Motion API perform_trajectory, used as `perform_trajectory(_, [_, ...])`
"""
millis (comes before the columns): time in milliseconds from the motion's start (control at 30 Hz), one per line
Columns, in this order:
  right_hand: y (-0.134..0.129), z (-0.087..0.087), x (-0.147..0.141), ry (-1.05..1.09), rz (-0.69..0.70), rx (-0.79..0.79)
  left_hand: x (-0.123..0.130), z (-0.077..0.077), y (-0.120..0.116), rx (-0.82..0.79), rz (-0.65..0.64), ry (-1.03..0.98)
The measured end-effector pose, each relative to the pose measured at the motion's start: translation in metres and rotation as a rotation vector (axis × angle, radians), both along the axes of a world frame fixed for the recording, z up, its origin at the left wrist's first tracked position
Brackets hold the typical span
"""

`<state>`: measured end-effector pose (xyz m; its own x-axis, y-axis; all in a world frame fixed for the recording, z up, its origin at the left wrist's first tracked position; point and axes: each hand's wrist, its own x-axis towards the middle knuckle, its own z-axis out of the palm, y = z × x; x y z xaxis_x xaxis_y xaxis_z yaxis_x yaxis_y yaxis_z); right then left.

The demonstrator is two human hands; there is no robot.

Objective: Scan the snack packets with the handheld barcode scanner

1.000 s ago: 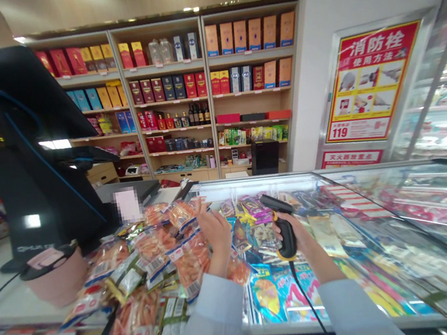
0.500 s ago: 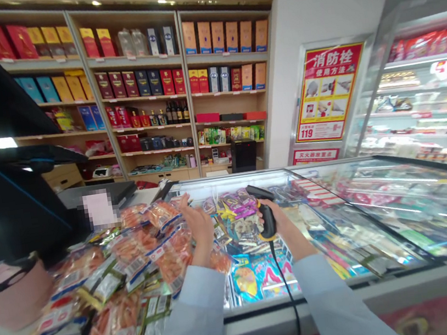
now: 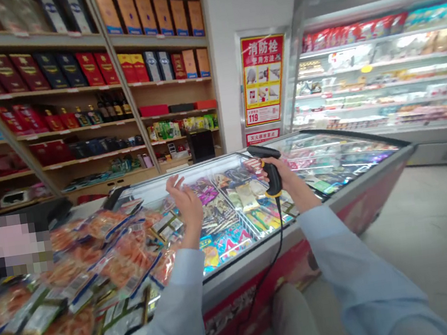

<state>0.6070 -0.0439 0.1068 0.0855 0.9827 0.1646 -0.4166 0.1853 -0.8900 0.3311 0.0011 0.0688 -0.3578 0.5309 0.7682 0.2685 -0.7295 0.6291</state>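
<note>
Fingers curled loosely and apart, my left hand (image 3: 187, 208) is raised over the front left part of the glass-topped freezer (image 3: 238, 269), holding nothing. My right hand (image 3: 286, 181) is wrapped round the grip of a black and yellow barcode scanner (image 3: 272, 174), whose cable hangs down past the freezer's front. Left of my left hand lies a heap of clear packs with orange-brown food (image 3: 126, 261). Silver and green packets (image 3: 120, 323) are mixed in among them. Under the glass, between my hands, are colourful ice cream packs (image 3: 234, 241).
Wooden shelves with boxes and bottles (image 3: 71, 89) line the back wall. A red and yellow sign (image 3: 264, 78) hangs on the white pillar. An open chiller (image 3: 385, 78) stands at the right, beyond grey floor (image 3: 436, 232). A pixelated patch covers something at the far left.
The view has swung to the right, bringing in more of the chiller and the floor. The scanner, still in my right hand, is now farther right, away from my left hand.
</note>
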Motion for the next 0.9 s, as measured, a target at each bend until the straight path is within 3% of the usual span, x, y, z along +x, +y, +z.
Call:
perform_trajectory(133, [-0.023,-0.008,0.045,0.008,-0.106,-0.028,0.06,-0.019,-0.004,-0.088,-0.195,0.03])
perform_trajectory(300, [-0.042,-0.033,0.096,0.063,-0.27,-0.071,0.129,-0.051,0.0,-0.203,-0.438,0.09])
perform_trajectory(500, [-0.051,-0.077,0.133,0.122,-0.365,-0.162,0.193,-0.092,-0.001,-0.4,-0.599,0.505])
perform_trajectory(700, [-0.049,-0.117,0.142,0.17,-0.338,-0.255,0.213,-0.115,-0.019,-0.437,-0.474,0.994])
perform_trajectory(900, [-0.046,-0.133,0.145,0.24,-0.318,-0.224,0.21,-0.116,-0.021,-0.42,-0.425,1.087])
